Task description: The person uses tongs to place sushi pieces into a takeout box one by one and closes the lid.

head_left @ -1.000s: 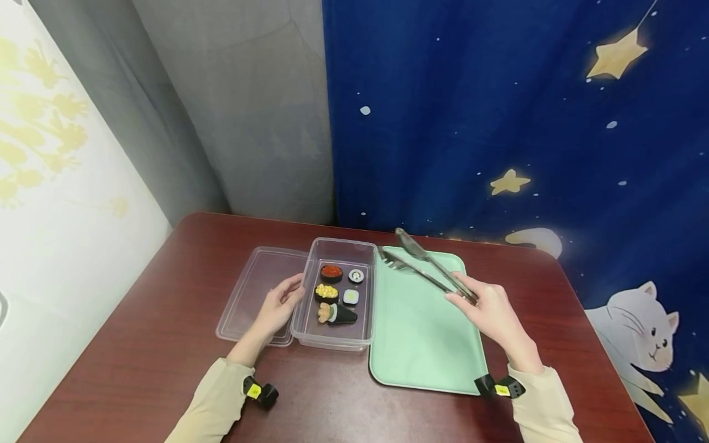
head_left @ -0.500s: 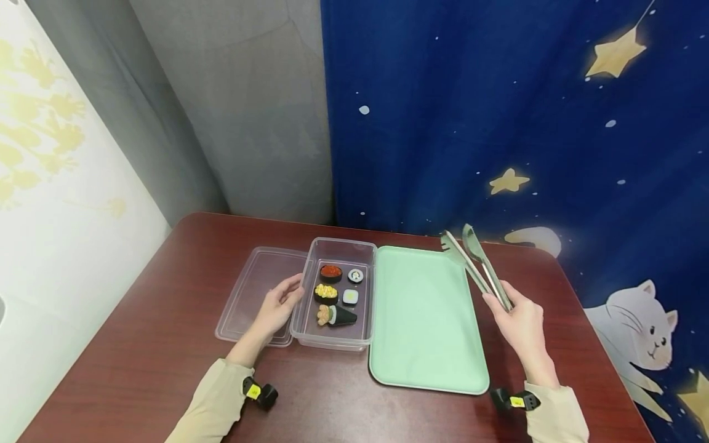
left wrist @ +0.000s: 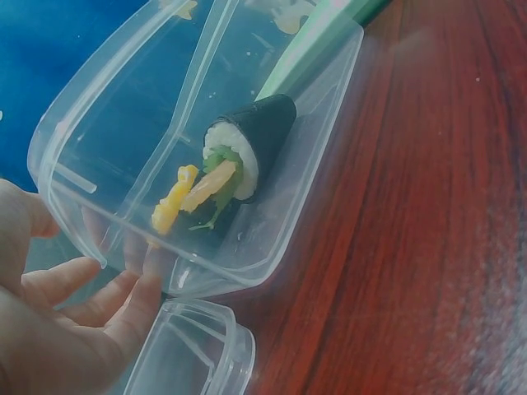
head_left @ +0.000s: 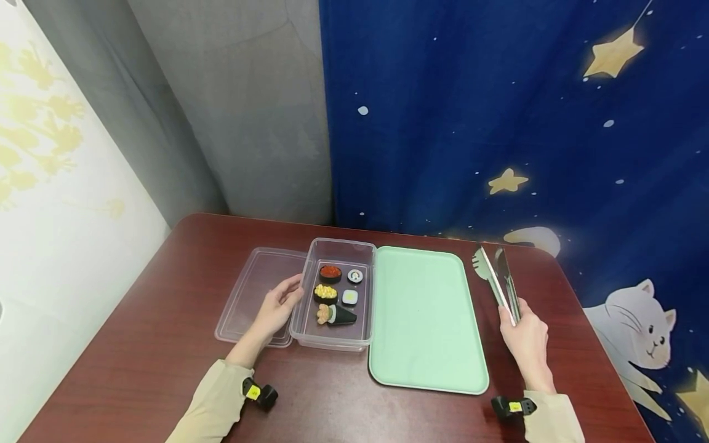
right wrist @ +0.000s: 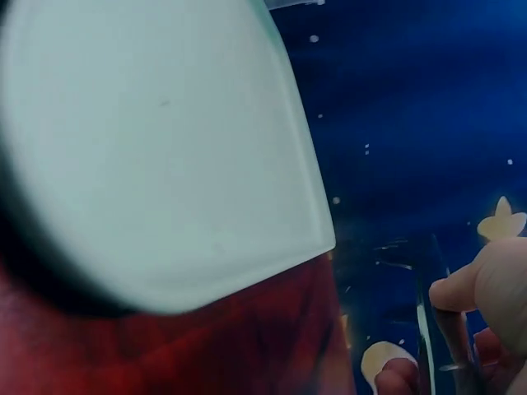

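At the left wall of a clear plastic container, my left hand touches the side with relaxed fingers. Inside lie several sushi pieces: one topped with red roe, one topped with yellow corn, two small rolls, and a dark cone-shaped hand roll nearest me. The left wrist view shows the hand roll with its rice end toward the hand. On the right, my right hand grips metal tongs, fork-ended on one arm; their tips are apart with nothing between them.
A light green tray stands directly right of the container. The clear lid lies on the brown table at the left, partly under my left hand. A blue curtain hangs behind the table.
My right hand has carried the tongs rightward from over the tray to beyond its right edge and lowered them toward the table. My left hand and the sushi have stayed put.
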`<state>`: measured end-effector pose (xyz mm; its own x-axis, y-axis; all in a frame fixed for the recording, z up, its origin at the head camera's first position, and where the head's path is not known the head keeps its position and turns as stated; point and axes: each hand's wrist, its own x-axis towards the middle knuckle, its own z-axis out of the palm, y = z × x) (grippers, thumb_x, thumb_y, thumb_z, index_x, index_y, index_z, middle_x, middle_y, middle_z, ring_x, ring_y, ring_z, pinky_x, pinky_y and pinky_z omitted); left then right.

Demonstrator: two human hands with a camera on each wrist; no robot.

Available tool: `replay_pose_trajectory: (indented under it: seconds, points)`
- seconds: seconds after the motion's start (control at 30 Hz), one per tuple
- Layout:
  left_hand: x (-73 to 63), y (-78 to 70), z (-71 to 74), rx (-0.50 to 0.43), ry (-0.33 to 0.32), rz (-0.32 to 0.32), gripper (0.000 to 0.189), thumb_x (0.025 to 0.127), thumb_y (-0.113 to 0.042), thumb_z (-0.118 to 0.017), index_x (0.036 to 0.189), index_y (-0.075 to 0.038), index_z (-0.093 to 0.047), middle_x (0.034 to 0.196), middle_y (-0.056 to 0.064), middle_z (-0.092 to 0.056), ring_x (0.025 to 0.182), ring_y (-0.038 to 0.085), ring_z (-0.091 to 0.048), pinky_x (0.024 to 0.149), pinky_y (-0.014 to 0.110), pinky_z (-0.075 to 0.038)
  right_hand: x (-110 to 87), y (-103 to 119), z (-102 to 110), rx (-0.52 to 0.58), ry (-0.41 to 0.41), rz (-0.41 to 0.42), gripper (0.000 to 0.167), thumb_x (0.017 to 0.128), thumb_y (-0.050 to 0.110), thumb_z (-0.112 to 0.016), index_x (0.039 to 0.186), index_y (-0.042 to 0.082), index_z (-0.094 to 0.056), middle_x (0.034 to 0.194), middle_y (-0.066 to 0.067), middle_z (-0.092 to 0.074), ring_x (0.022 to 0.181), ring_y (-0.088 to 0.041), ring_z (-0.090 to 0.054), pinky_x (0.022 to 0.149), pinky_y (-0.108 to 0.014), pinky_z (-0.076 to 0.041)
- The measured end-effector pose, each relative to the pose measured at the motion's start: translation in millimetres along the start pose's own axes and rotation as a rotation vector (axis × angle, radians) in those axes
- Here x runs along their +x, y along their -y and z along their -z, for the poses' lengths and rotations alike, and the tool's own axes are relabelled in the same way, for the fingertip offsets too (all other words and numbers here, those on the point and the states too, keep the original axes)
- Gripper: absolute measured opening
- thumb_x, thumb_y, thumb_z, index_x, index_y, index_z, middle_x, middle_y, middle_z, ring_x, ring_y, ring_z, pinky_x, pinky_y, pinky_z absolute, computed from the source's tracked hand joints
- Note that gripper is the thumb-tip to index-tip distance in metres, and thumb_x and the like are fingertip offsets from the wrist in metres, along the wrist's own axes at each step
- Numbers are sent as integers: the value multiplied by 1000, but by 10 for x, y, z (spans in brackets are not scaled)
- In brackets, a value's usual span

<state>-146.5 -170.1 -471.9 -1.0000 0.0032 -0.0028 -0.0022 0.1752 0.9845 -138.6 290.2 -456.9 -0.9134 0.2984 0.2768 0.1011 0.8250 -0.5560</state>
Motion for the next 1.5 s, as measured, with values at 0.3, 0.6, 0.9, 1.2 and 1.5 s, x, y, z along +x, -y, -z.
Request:
replay_pose_trajectory:
  seconds: [0.3,0.6,0.9,1.2,1.5]
  points:
    - [12,32,2,12,-8,-12,41,96,-6,-50,135,6,-43,130,30,-49,118,39,-50,99,33,-44,-57,-109,-102,-68,88,-36,51,91,16,-54,126,-20,-42,104,-43,-54,85,-59,-53,66,-64,-45]
    - [17,54,1,33,-16,-27,42,96,-7,-51,134,7,-44,129,30,-50,117,39,-51,98,34,-45,-73,-117,-127,-103,144,-21,40,90,18,-54,113,-15,-52,79,-35,-60,65,-49,-57,56,-57,-47]
    - [21,40,-2,13,-5,-2,42,96,-7,-51,135,5,-44,130,29,-49,119,37,-50,101,37,-42,-71,-112,-100,-195,238,-26,43,87,27,-55,101,-14,-56,68,-24,-61,55,-37,-57,44,-47,-46]
    - [19,36,-3,9,-4,-7,41,96,-6,-50,135,6,-43,130,30,-48,119,38,-50,100,34,-43,-76,-103,-52,-243,232,-8,50,88,36,-57,98,-13,-57,72,-29,-59,57,-41,-56,44,-49,-45]
    - [21,25,43,21,14,24,45,97,-13,-52,137,4,-41,132,28,-48,119,36,-49,101,37,-42,-95,92,-79,-151,-114,205,40,82,16,-67,103,-17,-59,87,-34,-59,74,-49,-56,58,-61,-46]
